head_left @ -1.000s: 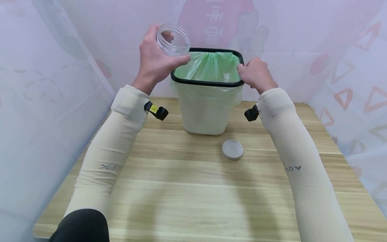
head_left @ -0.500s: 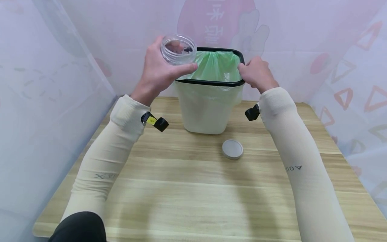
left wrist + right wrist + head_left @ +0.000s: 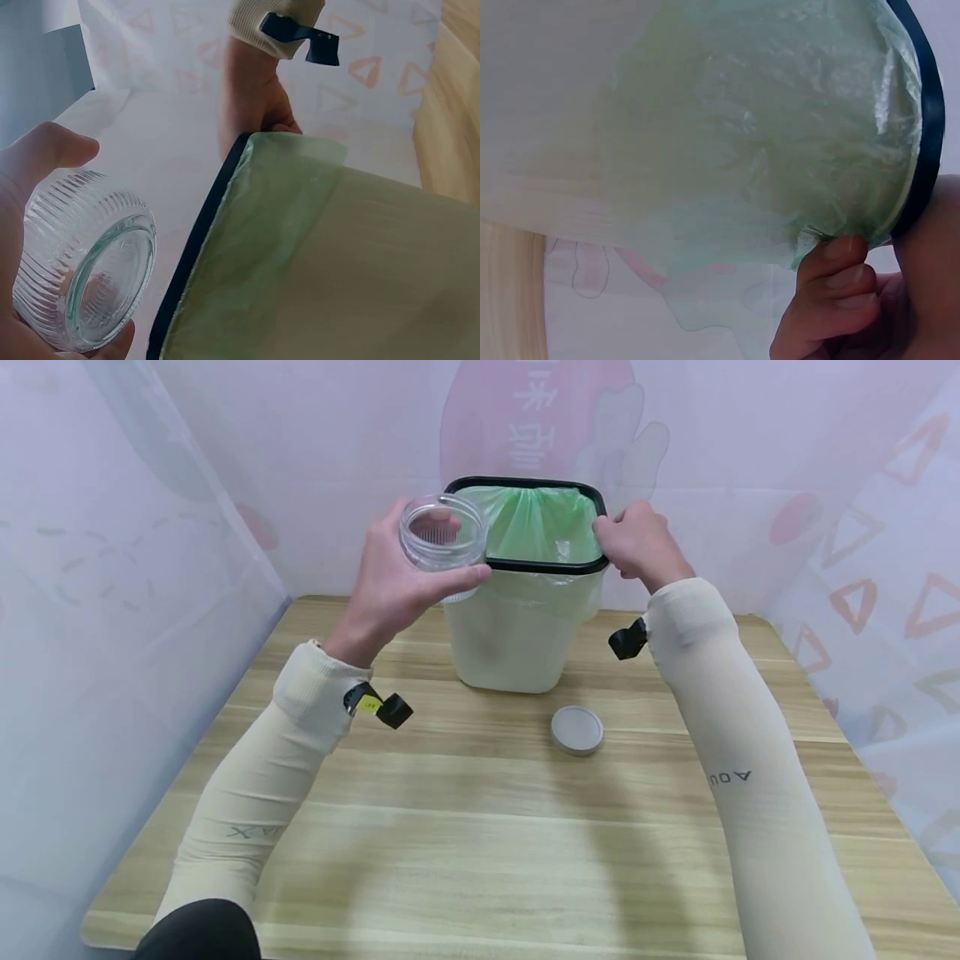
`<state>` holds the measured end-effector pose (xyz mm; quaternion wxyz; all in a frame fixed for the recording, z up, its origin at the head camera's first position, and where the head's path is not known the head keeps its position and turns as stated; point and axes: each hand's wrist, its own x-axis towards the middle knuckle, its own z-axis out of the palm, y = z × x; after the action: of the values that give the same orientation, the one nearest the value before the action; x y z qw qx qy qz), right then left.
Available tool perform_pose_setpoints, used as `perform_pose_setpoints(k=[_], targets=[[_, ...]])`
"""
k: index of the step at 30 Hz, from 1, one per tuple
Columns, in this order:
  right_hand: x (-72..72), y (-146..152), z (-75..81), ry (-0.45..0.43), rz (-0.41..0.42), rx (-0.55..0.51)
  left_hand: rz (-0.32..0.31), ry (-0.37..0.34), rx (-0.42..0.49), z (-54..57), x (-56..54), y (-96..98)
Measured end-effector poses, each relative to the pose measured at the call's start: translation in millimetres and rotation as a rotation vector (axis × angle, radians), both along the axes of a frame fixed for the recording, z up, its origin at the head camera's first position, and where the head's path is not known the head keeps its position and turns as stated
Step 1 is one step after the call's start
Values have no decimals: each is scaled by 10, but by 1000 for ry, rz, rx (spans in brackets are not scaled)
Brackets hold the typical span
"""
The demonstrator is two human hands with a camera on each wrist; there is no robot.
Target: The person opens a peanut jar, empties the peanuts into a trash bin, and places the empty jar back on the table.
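Note:
My left hand (image 3: 397,572) grips a clear ribbed glass jar (image 3: 442,547) round its side, thumb in front and fingers behind. The jar is lidless and tilted slightly, held just left of and in front of the bin's rim; its ribbed wall and round base show in the left wrist view. My right hand (image 3: 637,545) holds the right side of the bin's black rim (image 3: 545,567), fingers curled under it against the green bag (image 3: 765,135). The cream trash bin (image 3: 510,635) stands upright on the table, lined with that translucent green bag.
A round grey lid (image 3: 577,731) lies flat on the wooden table (image 3: 465,843), in front of the bin and a little to its right. Printed white curtains (image 3: 337,460) stand behind the table and along both sides.
My left hand has brought the jar down and slightly right, from above the bin's left rim to in front of it, and turned it more upright. The right hand stays on the rim.

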<state>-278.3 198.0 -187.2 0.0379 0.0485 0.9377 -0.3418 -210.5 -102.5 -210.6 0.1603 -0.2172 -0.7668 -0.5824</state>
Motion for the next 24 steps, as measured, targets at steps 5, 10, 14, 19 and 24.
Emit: perform_pose_setpoints(k=[5,10,14,19,24], targets=[[-9,8,-6,4,-2,-24,-11,-11,-2,-156,105,-38],[-4,30,-13,2,2,-45,-25,-27,10,-335,151,-51],[0,49,-31,3,9,-63,-47,-49,11,-483,178,-47],[-14,77,-64,21,12,-84,-88,-95,6,-656,204,-27],[-32,106,-107,40,20,-104,-127,-158,16,-814,221,-8]])
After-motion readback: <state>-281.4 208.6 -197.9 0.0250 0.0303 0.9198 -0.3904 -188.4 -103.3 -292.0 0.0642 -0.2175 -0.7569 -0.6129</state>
